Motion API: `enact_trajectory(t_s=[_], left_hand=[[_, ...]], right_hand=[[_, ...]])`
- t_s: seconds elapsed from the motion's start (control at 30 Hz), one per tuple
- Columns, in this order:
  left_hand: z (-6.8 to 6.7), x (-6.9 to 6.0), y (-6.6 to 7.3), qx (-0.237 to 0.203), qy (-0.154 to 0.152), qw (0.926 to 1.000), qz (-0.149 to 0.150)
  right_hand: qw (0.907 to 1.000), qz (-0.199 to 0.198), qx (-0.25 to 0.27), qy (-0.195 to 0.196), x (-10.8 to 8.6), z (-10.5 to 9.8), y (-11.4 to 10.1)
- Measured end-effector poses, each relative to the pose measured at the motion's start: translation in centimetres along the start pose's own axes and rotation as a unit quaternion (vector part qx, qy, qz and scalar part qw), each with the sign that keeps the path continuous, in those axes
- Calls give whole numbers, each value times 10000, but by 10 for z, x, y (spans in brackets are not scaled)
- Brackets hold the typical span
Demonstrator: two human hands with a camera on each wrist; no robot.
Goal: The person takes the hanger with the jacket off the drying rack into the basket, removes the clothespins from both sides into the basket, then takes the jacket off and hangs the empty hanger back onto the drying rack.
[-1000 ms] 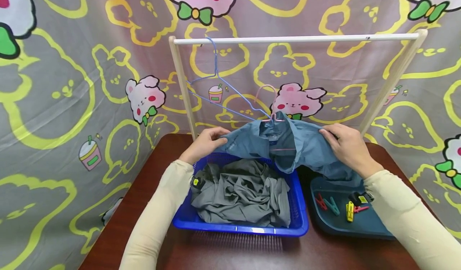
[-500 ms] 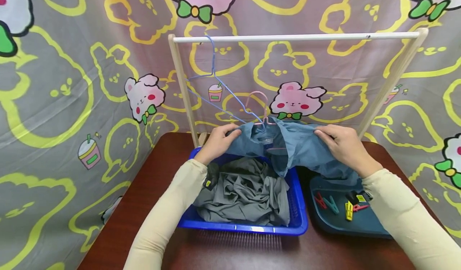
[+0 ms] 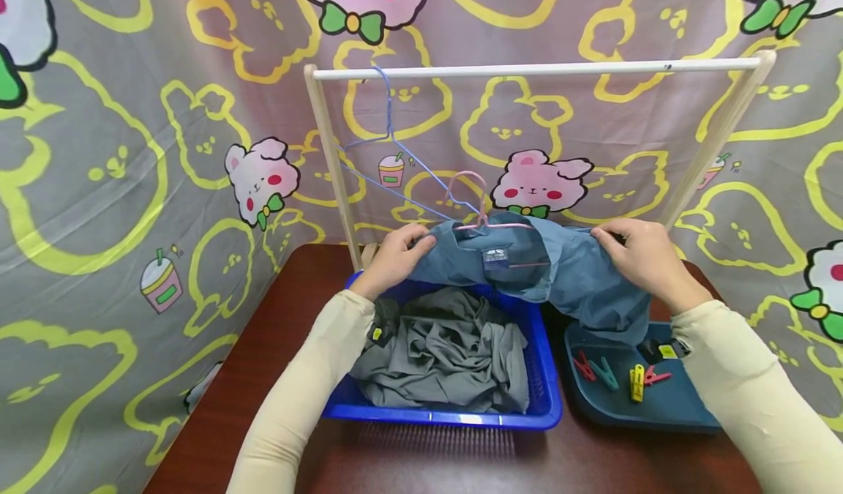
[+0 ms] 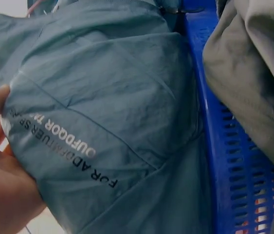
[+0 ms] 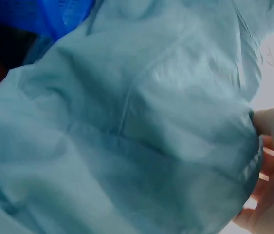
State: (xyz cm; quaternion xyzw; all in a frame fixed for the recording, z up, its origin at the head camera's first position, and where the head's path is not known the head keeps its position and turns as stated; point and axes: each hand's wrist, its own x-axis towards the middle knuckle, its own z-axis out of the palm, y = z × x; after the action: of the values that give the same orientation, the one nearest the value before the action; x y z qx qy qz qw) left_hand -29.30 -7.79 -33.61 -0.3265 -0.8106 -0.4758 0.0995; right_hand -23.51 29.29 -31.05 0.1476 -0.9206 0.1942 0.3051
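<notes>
A blue-grey jacket [image 3: 579, 282] is stretched between my two hands in the head view, its collar spread wide and a label showing inside. A pink hanger [image 3: 483, 219] sits within it, the hook standing up out of the neck. My left hand [image 3: 397, 257] pinches one shoulder between thumb and fingers; the left wrist view shows printed lettering on the cloth there. At the other shoulder my right hand [image 3: 648, 260] grips the fabric, thumb on the near side. Below, the blue basket [image 3: 454, 417] holds crumpled grey clothing [image 3: 454, 355].
A wooden rack with a white rail [image 3: 540, 68] stands behind, a blue wire hanger [image 3: 390, 117] hooked at its left end. Right of the basket, a dark tray [image 3: 612, 417] bears several clothespins [image 3: 637, 383]. Patterned curtains surround the brown table [image 3: 263, 377].
My left hand has shifted right with its shoulder of the jacket. My right hand has lately moved slightly right, and the collar opening has widened. The pink hanger has shifted left.
</notes>
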Motion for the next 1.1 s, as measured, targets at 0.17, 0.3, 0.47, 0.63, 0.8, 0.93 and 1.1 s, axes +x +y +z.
enact_trajectory(t_s=[0.17, 0.3, 0.47, 0.63, 0.8, 0.93, 1.1], left_hand=[[4, 0, 1, -123, 24, 9995, -297], [5, -1, 3, -132, 152, 9989, -432], [9, -1, 4, -65, 145, 9990, -416], [11, -2, 6, -7, 85, 9993, -356], [7, -4, 4, 23, 100, 9989, -459], [2, -6, 5, -44, 139, 9985, -537], [1, -6, 1, -166, 137, 9978, -628]], right_hand=[[9969, -625, 351, 327, 2, 9, -14], [9954, -839, 380, 268, 2, 14, -33], [9984, -325, 408, -232, -1, 21, -60], [9975, -134, 418, -560, 3, 32, -79], [9990, -358, 251, -130, 7, 37, -78], [9990, -371, 261, 6, 8, 33, -68], [9986, -293, 404, -183, 6, 29, -53]])
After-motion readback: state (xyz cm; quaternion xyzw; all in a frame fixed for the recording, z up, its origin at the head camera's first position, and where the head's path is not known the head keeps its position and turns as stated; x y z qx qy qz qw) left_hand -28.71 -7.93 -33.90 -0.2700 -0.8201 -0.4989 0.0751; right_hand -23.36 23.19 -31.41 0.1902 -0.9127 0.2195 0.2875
